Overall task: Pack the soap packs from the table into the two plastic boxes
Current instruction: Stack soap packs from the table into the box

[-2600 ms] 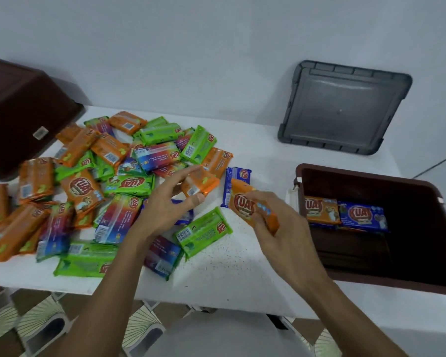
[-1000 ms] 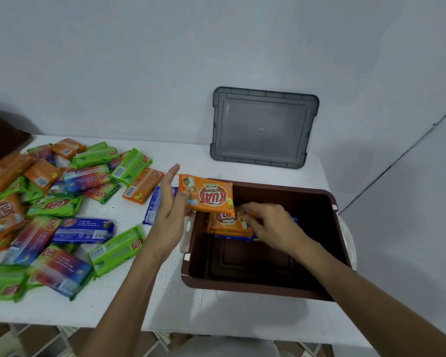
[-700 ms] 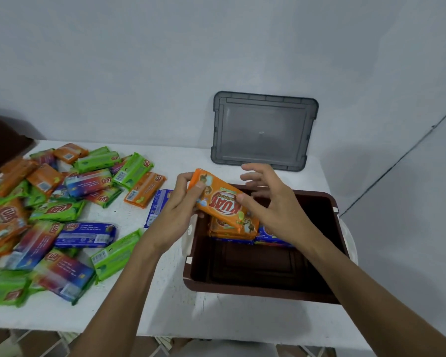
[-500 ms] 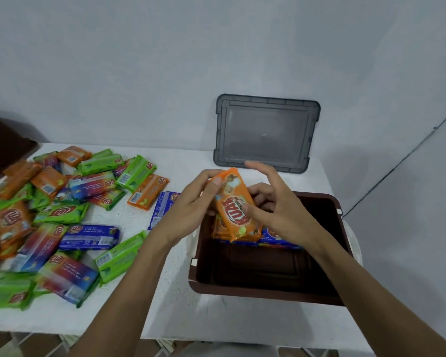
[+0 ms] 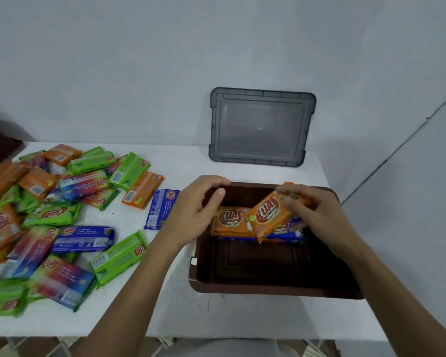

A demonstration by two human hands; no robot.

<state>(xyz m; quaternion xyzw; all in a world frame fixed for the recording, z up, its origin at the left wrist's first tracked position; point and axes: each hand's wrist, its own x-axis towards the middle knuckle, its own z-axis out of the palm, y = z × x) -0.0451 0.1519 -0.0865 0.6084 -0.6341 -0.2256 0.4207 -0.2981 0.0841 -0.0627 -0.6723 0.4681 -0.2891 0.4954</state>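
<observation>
Head view: R hand (image 5: pixel 317 217) is curled round the top end of an orange soap pack (image 5: pixel 268 217), which is pinched betw. thumb & fingers. The pack is held tilted, top toward 1 o'clock, over the far end of the brown plastic box (image 5: pixel 268 289). L hand (image 5: pixel 193 212) is held loosely open at the box's 10 o'clock corner, nothing gripped; contact w/ the rim can't be told. Inside, at 12 o'clock, a second orange pack (image 5: pixel 228 220) is laid flat w/ blue packs (image 5: pixel 283 234) under & beside it. "KUAT" is read on both orange packs. The soap pack pile (image 5: pixel 62 215) is spread on the bench (image 5: pixel 216 318) at 9 o'clock of the box; red oval logos & barcodes are seen, small text blurred. A grey lid (image 5: pixel 262 127) is leaned on the wall (image 5: pixel 139 60) at 12 o'clock.
</observation>
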